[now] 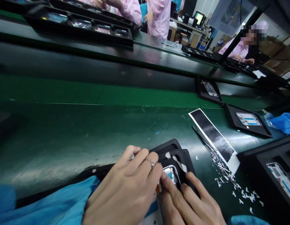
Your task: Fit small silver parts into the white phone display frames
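A silver phone frame [172, 173] with blue film lies in a black foam tray [174, 144], on top of another similar tray. My left hand [126, 184], wearing a ring, bends over the frame with its fingers curled; its fingertips are hidden. My right hand [189, 200] lies along the frame's right side, fingers bent and tips against its edge. One right fingertip is close to a thin whitish strip [180, 163] on the tray. The two hands nearly meet over the frame, where a small orange part shows between them.
On the green bench [88, 125], right, lie a black sheet with white border [212, 134], tweezers-like dark sticks [203, 137] and white scraps [249, 195]. Trays with phone frames [249, 119] stand right, beside a blue bin [284, 122]. Pink-clad co-workers [159, 18] are across the line.
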Motion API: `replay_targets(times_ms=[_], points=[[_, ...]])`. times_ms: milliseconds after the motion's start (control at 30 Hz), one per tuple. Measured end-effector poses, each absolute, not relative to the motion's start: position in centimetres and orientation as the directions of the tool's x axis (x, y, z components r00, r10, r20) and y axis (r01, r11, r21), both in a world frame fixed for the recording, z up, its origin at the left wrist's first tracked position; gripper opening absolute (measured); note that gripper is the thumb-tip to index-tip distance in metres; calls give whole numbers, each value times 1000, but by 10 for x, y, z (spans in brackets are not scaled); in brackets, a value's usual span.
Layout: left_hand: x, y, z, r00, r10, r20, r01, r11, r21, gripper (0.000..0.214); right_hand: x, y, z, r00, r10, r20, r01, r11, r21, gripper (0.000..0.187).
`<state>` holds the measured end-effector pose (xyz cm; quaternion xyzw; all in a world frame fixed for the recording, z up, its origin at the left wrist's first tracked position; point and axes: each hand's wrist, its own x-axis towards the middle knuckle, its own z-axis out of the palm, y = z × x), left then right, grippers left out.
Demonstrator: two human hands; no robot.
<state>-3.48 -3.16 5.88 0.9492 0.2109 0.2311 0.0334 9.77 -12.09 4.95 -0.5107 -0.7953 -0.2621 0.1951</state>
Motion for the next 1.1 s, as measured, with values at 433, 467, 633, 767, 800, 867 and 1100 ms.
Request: replay_targets(times_ms=[433,467,633,767,800,867,1100], points=[[-32,-33,57,819,375,434,359,-925,122,33,98,-121,54,-450,707,546,891,398,219,27],[-33,-33,57,825,368,429,345,-929,132,29,99,-121,54,-446,708,548,892,399,211,27],[-40,-33,56,834,359,419,315,-933,172,21,100,-122,61,-460,749,476,884,437,167,31],[-37,-34,57,832,364,420,323,-931,168,19,99,-120,62,-464,734,496,882,435,182,32],[-36,-34,58,830,367,421,328,-930,164,20,98,-119,60,-454,729,512,885,433,170,32],[-33,-34,60,823,377,426,344,-926,155,26,97,-118,58,-426,728,537,897,419,144,32],[-36,-36,64,820,420,390,381,-908,177,36,97,-120,58,-419,712,564,899,411,150,27]])
